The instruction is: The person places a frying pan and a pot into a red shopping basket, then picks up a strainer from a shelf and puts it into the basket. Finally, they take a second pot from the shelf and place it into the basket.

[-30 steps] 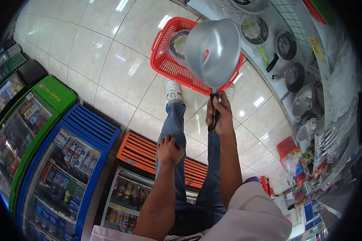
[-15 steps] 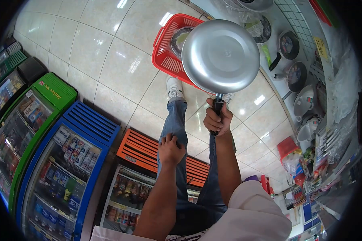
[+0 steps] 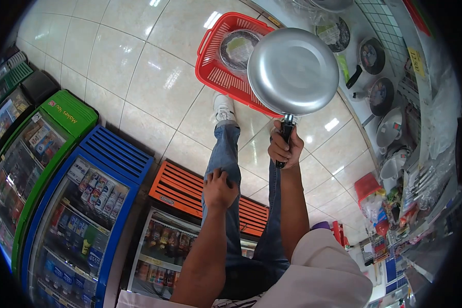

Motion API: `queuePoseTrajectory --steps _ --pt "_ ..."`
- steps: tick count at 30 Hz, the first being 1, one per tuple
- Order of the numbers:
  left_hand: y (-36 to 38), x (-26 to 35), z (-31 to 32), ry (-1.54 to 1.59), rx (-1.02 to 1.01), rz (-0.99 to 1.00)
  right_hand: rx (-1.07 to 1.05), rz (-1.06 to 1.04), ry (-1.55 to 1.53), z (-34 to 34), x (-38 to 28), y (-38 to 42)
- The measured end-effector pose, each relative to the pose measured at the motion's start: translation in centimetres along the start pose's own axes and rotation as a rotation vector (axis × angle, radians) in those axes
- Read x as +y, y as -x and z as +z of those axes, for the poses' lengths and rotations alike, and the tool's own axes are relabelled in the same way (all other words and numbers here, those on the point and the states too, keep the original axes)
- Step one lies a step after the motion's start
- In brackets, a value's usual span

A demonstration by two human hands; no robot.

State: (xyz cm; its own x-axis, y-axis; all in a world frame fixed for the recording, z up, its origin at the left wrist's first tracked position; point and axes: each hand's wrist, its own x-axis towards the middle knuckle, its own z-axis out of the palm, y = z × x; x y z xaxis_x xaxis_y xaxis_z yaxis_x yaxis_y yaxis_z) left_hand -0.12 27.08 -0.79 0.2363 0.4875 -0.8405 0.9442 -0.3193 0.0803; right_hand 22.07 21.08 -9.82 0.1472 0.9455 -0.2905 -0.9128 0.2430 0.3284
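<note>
My right hand (image 3: pixel 287 146) is closed around the black handle (image 3: pixel 286 133) of a silver frying pan (image 3: pixel 295 72). The pan is held up with its smooth metal underside facing me. It overlaps the right part of a red shopping basket (image 3: pixel 226 92) on the floor. In the basket lies a round dark pan with a pale green label (image 3: pixel 238 50), partly seen under clear wrap. My left hand (image 3: pixel 220 189) rests on my left knee, its fingers loosely bent and a little apart, with nothing visible in it.
A shelf on the right carries more pans (image 3: pixel 380 96), pots and a price tag (image 3: pixel 417 61). Lower right stands a red bin (image 3: pixel 367 186). Glass-front coolers in green (image 3: pixel 72 113), blue (image 3: pixel 115 154) and orange (image 3: pixel 177 182) line the left and near side.
The silver pan and my right hand have shifted slightly right, so more of the basket and the pan inside it shows. My left hand stays on the knee.
</note>
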Motion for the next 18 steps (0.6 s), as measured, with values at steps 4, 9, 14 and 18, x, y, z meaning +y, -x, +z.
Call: queuePoseTrajectory --steps 4,9,14,18 --pt "0.0 0.0 0.0 0.006 0.001 0.004 0.075 -0.005 0.073 0.1 -0.4 0.2" --pt "-0.2 0.0 -0.4 0.005 -0.021 -0.002 0.584 0.035 0.721 2.7 -0.4 -1.8" --pt "-0.3 0.0 -0.6 0.003 -0.006 0.020 0.865 -0.419 2.311 -1.0 1.0 -4.4" --pt "-0.5 -0.2 -0.7 0.001 -0.025 0.003 0.943 -0.374 2.216 -1.8 1.0 -5.0"
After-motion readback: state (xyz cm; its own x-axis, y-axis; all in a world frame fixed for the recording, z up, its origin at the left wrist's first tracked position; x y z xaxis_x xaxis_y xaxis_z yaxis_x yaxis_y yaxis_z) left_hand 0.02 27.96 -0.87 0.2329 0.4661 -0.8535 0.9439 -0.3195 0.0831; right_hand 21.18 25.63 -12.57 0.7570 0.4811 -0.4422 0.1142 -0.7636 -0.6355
